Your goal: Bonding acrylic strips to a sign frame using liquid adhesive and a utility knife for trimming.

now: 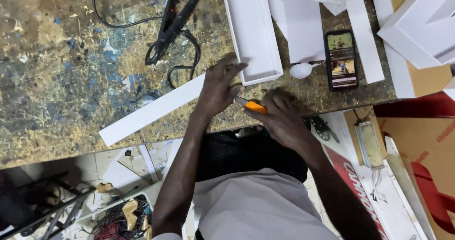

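Note:
My left hand (219, 87) presses flat on the right end of a long white strip (150, 111) that lies slanted across the worn workbench (61, 64); its fingertips touch the near end of a white open tray-like channel (252, 31). My right hand (280, 117) grips an orange utility knife (255, 107) with the blade end pointing toward the strip beside my left hand. The two hands are almost touching at the bench's front edge.
A black glue gun with its cable (173, 24) lies at the back. A phone with a lit screen (341, 60), a white spoon-like object (301, 70), more white strips (365, 38) and a white box form (422, 27) sit at right. Scraps and cardboard (426, 164) cover the floor.

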